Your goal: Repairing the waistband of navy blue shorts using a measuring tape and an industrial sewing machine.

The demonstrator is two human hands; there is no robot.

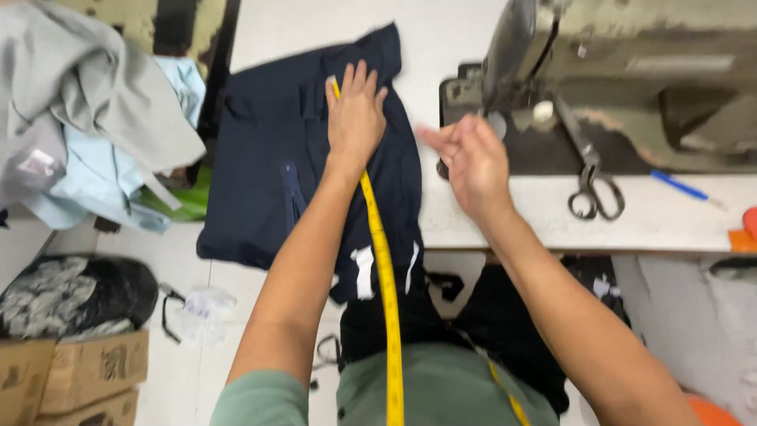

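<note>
Navy garment, folded and spread flat, lies across the white table in the upper middle of the frame, its lower edge hanging over the table's front toward the person's lap. A yellow measuring tape runs from the bottom centre of the frame up along the cloth, its far end tucked under the left hand, which lies palm down with fingers extended and close together, pressing tape and fabric to the table. The right hand hovers just right of the garment, over the table edge near the sewing machine; it is blurred, fingers loosely curled with one or two pointing left, and holds nothing that can be made out. Scissors and a blue pen lie on the machine's bed at the right; grey and pale blue clothes are heaped at upper left, with cardboard boxes at lower left. This looks like the measuring step, with the tape's far end anchored but its near stretch not yet pulled taut. The next move likely calls for the free hand to pinch the tape lower down and draw it straight along the cloth without the fabric shifting under the palm.
</note>
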